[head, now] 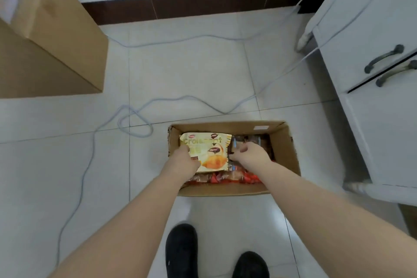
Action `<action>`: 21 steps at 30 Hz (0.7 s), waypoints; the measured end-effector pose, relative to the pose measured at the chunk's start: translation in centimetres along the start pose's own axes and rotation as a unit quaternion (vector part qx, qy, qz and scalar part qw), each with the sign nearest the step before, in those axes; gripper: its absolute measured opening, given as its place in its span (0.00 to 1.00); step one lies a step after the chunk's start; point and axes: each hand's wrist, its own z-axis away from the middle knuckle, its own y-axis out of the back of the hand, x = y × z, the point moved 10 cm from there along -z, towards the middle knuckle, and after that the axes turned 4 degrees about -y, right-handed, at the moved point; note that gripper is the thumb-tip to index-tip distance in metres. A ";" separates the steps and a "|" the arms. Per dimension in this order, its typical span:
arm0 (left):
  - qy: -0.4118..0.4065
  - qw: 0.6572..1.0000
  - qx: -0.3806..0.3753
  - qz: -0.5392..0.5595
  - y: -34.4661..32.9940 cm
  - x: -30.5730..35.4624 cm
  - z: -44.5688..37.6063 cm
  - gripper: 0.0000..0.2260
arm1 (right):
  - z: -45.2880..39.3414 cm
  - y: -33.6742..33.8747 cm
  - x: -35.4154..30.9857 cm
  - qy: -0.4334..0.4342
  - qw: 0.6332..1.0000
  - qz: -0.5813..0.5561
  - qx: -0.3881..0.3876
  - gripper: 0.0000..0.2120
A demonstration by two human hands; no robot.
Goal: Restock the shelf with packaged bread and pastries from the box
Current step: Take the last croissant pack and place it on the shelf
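An open cardboard box stands on the tiled floor below me, filled with packaged pastries. My left hand grips the left edge of a yellow croissant packet that lies on top of the others. My right hand reaches into the box's right half, fingers curled round a dark brown packet. Red and orange packets show along the near side of the box. No shelf is in view.
A large closed cardboard box stands at the far left. A white cabinet with dark handles fills the right side. A pale cable loops across the floor beyond the box. My black shoes are near the bottom edge.
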 end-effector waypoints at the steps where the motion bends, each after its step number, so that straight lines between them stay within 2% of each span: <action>1: 0.011 1.000 0.005 0.003 -1.3 -1.1 -2.8 0.21 | -2.9 -1.8 0.7 -0.011 1.000 -0.015 -0.010 0.13; 3: 0.049 0.999 0.014 0.014 -3.7 -3.5 -7.7 0.22 | -8.1 -5.1 1.6 -0.029 0.998 -0.044 -0.031 0.29; 5: 0.096 0.995 0.021 0.033 -6.0 -5.8 -11.7 0.27 | -12.1 -8.0 2.1 -0.038 0.997 -0.055 -0.049 0.41; 8: 0.153 0.984 0.052 0.079 -8.1 -7.2 -15.1 0.39 | -16.4 -11.6 2.7 -0.056 0.984 -0.147 -0.079 0.51; 10: 0.178 0.975 0.073 0.111 -8.8 -7.5 -16.1 0.41 | -18.4 -12.7 3.3 -0.059 0.972 -0.213 -0.076 0.56; 12: 0.188 0.968 0.084 0.141 -9.0 -7.7 -16.7 0.38 | -19.2 -12.5 3.8 -0.056 0.966 -0.246 -0.062 0.52; 15: 0.180 0.963 0.053 0.193 -9.1 -7.7 -15.7 0.36 | -16.7 -11.1 3.6 -0.047 0.955 -0.287 -0.057 0.26; 16: 0.174 0.963 0.039 0.204 -9.0 -7.3 -14.8 0.35 | -15.6 -10.4 3.5 -0.044 0.955 -0.287 -0.056 0.22; 18: 0.164 0.964 0.016 0.211 -8.2 -6.1 -12.3 0.31 | -13.0 -8.5 2.9 -0.038 0.961 -0.271 -0.046 0.21; 21: 0.129 0.965 -0.006 0.228 -5.7 -2.7 -7.2 0.18 | -8.2 -4.1 2.1 -0.048 0.965 -0.259 -0.016 0.27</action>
